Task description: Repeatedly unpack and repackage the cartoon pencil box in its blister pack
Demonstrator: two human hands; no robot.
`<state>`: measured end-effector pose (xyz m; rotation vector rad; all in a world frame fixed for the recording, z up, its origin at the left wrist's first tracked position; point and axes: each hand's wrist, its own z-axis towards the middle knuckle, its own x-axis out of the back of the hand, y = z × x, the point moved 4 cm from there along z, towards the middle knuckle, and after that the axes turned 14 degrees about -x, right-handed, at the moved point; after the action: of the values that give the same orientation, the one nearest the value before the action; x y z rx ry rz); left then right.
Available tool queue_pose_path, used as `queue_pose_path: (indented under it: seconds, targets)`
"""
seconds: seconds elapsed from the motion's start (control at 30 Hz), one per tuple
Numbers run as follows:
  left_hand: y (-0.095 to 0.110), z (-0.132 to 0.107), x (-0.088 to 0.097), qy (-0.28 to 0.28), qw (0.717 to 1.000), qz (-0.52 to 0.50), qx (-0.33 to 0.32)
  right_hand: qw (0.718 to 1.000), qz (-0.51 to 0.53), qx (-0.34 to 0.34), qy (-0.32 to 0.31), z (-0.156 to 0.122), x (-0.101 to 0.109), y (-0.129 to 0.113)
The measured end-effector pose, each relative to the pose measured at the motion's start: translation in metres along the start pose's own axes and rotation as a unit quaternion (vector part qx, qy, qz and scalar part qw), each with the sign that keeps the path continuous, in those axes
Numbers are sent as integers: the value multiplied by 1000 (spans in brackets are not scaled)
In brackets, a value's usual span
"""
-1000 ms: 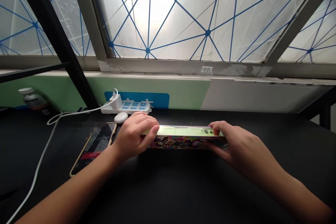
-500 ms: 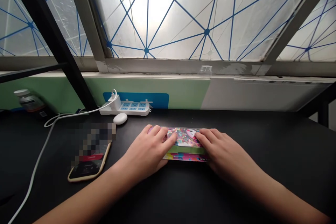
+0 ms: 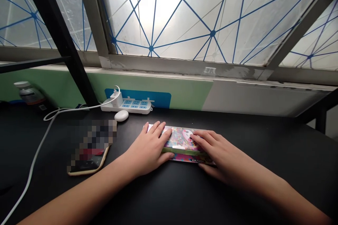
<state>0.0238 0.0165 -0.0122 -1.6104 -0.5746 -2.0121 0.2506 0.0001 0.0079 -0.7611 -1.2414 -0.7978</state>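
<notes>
A colourful cartoon-printed pencil box point(image 3: 181, 141) with a green side lies flat on the black desk point(image 3: 253, 154), in front of me. My left hand point(image 3: 150, 147) rests on its left half, fingers stretched flat over the lid and the thumb against the near edge. On the right half lies my right hand point(image 3: 217, 152), fingers also flat on the lid and the thumb low at the front side. Both hands cover much of the box.
A phone point(image 3: 88, 151) lies to the left of my left arm. Behind it are a small white oval case point(image 3: 121, 115), a white power strip point(image 3: 129, 105) with a charger and white cable point(image 3: 39, 147), and a bottle point(image 3: 27, 93) at far left. A window sill runs along the back.
A second ago both hands held the box by its ends with the green side showing. It now lies flat with the printed lid up and both hands spread on top.
</notes>
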Motion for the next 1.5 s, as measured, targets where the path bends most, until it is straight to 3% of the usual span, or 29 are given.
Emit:
queue_pose_path:
  seconds: [0.2, 0.4, 0.5, 0.7, 0.93, 1.2, 1.4, 1.5]
  targets:
    - [1, -1, 5, 4, 1000, 7, -11, 997, 68, -27, -22, 5, 5, 8]
    - [-2, -1, 8, 20, 999, 23, -25, 987, 129, -94, 4, 15, -2, 44]
    - [-3, 0, 7, 27, 998, 37, -34, 980, 151, -129, -13, 18, -11, 58]
    - [5, -1, 10, 50, 993, 98, -54, 965, 187, -176, -57, 21, -11, 59]
    - [12, -1, 23, 91, 988, 105, -70, 975, 186, -117, 47, 21, 11, 46]
    - [8, 2, 31, 101, 987, 116, -54, 984, 79, -61, 150, 17, 19, 43]
    - [10, 0, 44, 164, 971, 169, -48, 973, 3, -23, 230, 11, 24, 28]
    - [15, 0, 44, 142, 970, 190, -56, 969, 3, 0, 248, 9, 23, 20]
